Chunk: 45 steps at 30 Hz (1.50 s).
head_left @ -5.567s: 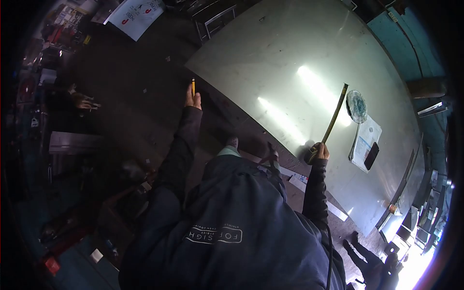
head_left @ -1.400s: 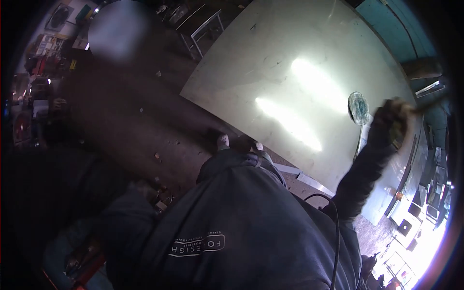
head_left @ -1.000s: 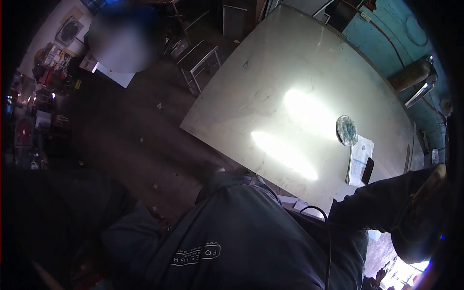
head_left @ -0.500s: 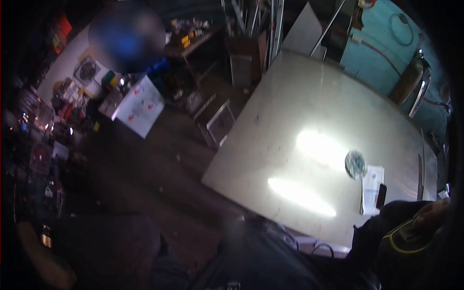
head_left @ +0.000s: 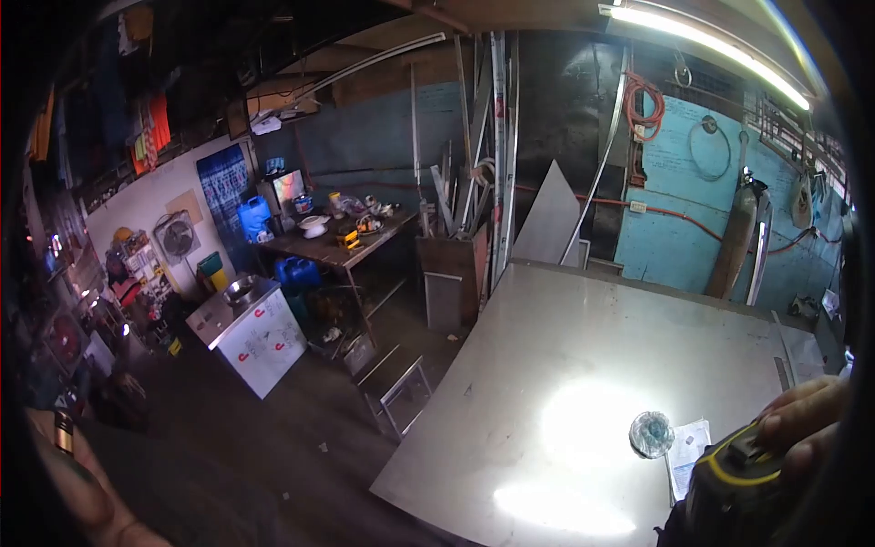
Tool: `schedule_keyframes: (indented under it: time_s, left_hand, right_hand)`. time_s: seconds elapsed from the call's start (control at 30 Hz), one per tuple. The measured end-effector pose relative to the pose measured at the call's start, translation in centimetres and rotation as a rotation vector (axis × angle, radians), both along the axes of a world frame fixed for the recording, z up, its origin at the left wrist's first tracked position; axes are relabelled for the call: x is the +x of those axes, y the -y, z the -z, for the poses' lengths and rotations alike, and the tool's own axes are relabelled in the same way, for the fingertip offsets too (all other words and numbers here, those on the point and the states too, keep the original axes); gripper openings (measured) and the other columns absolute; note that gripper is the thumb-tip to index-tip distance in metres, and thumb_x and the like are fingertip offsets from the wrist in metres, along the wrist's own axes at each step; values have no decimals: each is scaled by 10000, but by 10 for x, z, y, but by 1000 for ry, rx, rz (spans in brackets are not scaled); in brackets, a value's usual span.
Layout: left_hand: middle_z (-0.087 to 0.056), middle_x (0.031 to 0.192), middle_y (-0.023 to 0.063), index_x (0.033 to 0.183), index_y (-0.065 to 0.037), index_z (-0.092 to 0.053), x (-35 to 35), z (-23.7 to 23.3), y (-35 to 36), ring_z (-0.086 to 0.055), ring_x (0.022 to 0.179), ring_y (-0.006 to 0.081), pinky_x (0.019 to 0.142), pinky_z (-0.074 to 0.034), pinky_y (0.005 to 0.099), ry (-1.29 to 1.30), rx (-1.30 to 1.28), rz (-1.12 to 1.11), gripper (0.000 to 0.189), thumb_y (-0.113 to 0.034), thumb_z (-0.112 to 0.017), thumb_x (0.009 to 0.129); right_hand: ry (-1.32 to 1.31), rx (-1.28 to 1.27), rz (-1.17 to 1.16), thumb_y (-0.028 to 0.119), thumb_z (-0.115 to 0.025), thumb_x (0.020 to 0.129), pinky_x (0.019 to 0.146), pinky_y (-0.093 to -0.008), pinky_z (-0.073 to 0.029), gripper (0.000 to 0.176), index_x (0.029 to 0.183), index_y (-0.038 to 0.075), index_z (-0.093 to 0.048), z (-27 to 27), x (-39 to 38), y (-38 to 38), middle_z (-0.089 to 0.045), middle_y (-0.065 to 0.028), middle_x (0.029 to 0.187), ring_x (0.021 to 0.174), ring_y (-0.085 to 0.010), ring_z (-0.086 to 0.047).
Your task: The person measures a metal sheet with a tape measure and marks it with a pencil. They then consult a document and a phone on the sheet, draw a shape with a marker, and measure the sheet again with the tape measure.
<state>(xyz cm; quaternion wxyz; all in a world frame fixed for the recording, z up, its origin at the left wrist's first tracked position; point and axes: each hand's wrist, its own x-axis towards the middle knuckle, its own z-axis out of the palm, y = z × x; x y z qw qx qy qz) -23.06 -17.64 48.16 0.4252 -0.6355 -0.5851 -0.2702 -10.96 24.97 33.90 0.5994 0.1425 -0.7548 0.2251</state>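
Note:
At the right edge, my right hand [head_left: 807, 421] is closed on a black and yellow tool [head_left: 743, 479] that looks like a tape measure. It is near the front right of a large metal-topped table [head_left: 547, 337]. On that top lie a round, clear greenish object [head_left: 652, 435] and, beside it, some printed papers [head_left: 689, 448], partly hidden by the tool. My left hand [head_left: 82, 497] shows at the lower left, cut by the dark image edge. A gold-coloured band [head_left: 64, 432] is at its upper part; its fingertips are hidden.
A small metal frame [head_left: 401, 397] stands left of the table. Further left is a cabinet [head_left: 260, 342] with a metal bowl on top. Behind are a cluttered wooden bench [head_left: 319, 244], a wall fan [head_left: 176, 237], leaning metal pieces [head_left: 550, 219] and a gas cylinder [head_left: 736, 232].
The view has tilted up, showing more of the walls and a ceiling lamp. My right hand and the black and yellow tool show more fully; my left hand remains at the lower left.

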Motion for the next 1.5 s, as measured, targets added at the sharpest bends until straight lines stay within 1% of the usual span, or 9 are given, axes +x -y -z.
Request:
schedule_keyframes:
  time_s: [0.23, 0.37, 0.47, 0.7, 1.0, 1.17, 1.5]
  left_hand:
    - [-486, 768, 29, 826, -75, -462, 2, 12, 4, -401, 507, 92, 348, -321, 207, 10, 0, 2, 280, -280, -404, 1008]
    - [-490, 766, 34, 824, -74, -464, 8, 7, 6, -401, 503, 96, 348, -321, 212, 22, -1, -12, 283, -281, -404, 1008]
    - [-492, 765, 37, 823, -73, -465, 12, 14, 7, -401, 500, 99, 348, -321, 216, 15, 31, -3, 285, -282, -404, 1008]
    - [-498, 762, 45, 820, -72, -469, 21, 11, 8, -400, 493, 107, 348, -321, 224, 16, 14, -20, 291, -284, -405, 1008]
    - [-506, 759, 55, 816, -70, -473, 32, 10, 12, -399, 483, 117, 348, -322, 235, 35, 7, -32, 298, -287, -406, 1008]
    - [-510, 757, 61, 814, -69, -476, 23, 16, 3, -398, 478, 122, 348, -322, 241, 77, -1, -32, 301, -289, -406, 1008]
    - [-519, 753, 72, 809, -67, -481, 18, 19, -11, -397, 468, 133, 347, -323, 254, 127, 5, -9, 309, -293, -407, 1008]
  right_hand:
    - [3, -20, 16, 213, -502, 954, 702, -313, -515, 271, 1136, 26, -577, 19, 5, -1, -611, -148, 1175, 889, -174, -612]
    - [16, -44, 19, 219, -503, 954, 700, -315, -515, 273, 1134, 29, -577, 16, 16, -3, -611, -149, 1175, 876, -176, -613]
    - [13, -28, 20, 224, -503, 954, 698, -316, -514, 274, 1133, 30, -576, 22, 13, -8, -610, -149, 1174, 867, -177, -613]
    - [22, -54, 26, 235, -504, 954, 694, -319, -513, 276, 1130, 35, -576, 28, 19, -11, -610, -151, 1173, 846, -180, -614]
    - [15, -78, 53, 248, -505, 954, 690, -324, -511, 280, 1127, 40, -575, 30, 34, -18, -609, -153, 1172, 819, -183, -615]
    - [66, -76, 77, 256, -506, 954, 687, -326, -510, 282, 1125, 43, -574, 35, 49, -28, -608, -154, 1171, 804, -185, -616]
    - [114, -46, 90, 271, -507, 953, 682, -331, -509, 286, 1121, 49, -573, 25, 72, -35, -608, -156, 1170, 773, -190, -617]
